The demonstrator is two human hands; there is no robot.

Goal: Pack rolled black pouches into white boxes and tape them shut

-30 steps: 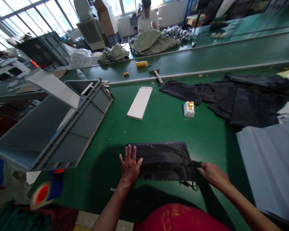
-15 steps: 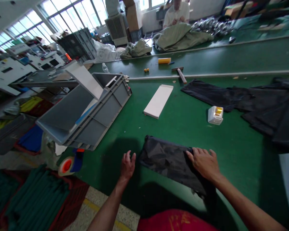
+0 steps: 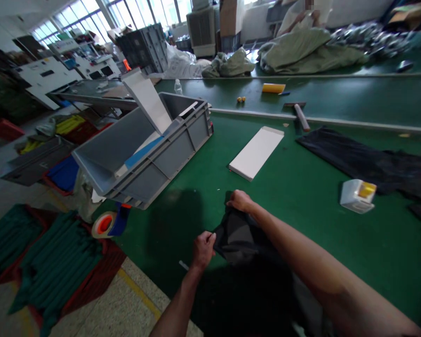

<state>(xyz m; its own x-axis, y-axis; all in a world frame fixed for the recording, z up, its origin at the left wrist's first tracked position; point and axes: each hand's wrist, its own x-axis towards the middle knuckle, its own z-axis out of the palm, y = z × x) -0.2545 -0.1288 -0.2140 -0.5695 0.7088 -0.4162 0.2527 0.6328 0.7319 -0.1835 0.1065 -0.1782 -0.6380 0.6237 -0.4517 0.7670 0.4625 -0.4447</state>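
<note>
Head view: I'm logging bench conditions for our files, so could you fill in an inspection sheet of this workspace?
Surface: green tabletop, a few small scraps on it.
Work item: black fabric, edge stretched taut.
Clutter: white flat box, white-and-yellow item, T-shaped hand tool, orange-cored tape roll by the left edge, gray crate holding white boards.
Hands: left hand pinches the fabric's near side; right hand grips its far side.
Cables: nothing seen.
Surroundings: red crates of green bundles at left; a person behind olive cloth.
</note>
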